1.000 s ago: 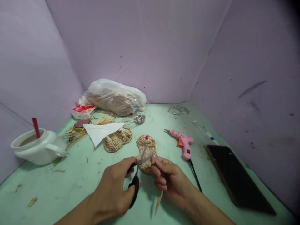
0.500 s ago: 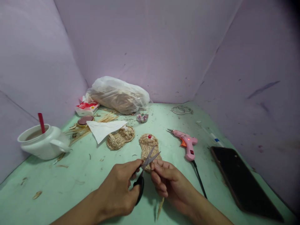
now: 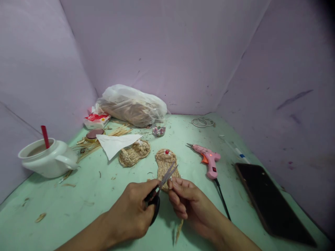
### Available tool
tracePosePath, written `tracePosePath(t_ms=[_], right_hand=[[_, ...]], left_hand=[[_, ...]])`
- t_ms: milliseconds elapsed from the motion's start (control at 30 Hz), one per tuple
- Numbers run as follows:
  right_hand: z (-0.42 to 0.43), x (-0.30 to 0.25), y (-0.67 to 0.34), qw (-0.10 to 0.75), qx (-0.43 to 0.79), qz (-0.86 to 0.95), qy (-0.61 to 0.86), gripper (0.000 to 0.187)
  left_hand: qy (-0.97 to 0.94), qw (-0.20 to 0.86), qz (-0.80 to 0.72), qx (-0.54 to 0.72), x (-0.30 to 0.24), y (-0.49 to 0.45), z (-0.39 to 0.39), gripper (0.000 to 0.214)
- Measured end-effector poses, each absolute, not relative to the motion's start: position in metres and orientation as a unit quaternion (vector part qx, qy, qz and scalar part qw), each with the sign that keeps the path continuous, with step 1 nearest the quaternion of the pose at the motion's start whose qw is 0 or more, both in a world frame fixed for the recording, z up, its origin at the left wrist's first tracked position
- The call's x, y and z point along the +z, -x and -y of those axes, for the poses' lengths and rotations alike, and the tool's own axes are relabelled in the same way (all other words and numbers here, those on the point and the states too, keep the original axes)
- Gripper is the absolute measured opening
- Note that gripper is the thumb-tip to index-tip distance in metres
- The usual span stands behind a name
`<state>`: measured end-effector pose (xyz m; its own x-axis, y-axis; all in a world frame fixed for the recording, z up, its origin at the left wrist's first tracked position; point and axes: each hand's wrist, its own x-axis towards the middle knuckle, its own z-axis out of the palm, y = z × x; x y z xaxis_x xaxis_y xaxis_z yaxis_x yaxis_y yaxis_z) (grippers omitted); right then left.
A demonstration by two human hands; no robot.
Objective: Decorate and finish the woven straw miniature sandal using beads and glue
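My left hand (image 3: 132,213) is closed round the black handles of small scissors (image 3: 160,190), whose blades have come together and point up and to the right. My right hand (image 3: 187,202) is closed on a thin braided straw strip (image 3: 179,230), pinched at the blades' base, its tail hanging down below the fist. Just beyond the blades a woven straw sole (image 3: 166,165) with a red bead at its toe lies flat on the green table (image 3: 78,205). A second woven straw slipper (image 3: 134,155) lies to its left.
A pink glue gun (image 3: 207,159) with a black cord lies right of the sole, a dark phone (image 3: 272,202) farther right. A white pot with a red stick (image 3: 48,161) stands at left. White paper (image 3: 116,144), loose straws, a plastic bag (image 3: 131,106) and beads (image 3: 158,131) sit behind.
The scissor blades were spread apart and have now come together by my right fingertips. Both hands stay in place; the camera shifted slightly at first.
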<state>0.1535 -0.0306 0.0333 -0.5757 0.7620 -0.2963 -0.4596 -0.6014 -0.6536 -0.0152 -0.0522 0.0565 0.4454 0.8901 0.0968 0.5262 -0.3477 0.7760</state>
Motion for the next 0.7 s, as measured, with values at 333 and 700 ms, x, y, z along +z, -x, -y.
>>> tracePosePath(t_ms=[333,700], right_hand=[[0.030,0.031,-0.156,0.369,0.849,0.264,0.270,0.015],[0.031,0.033,-0.154,0.362,0.849,0.262,0.280,0.020]], left_hand=[[-0.752,0.324,-0.521,0.240,0.050,0.028,0.048,0.024],[-0.782,0.315,-0.494,0.215,0.055,0.015,0.052,0.039]])
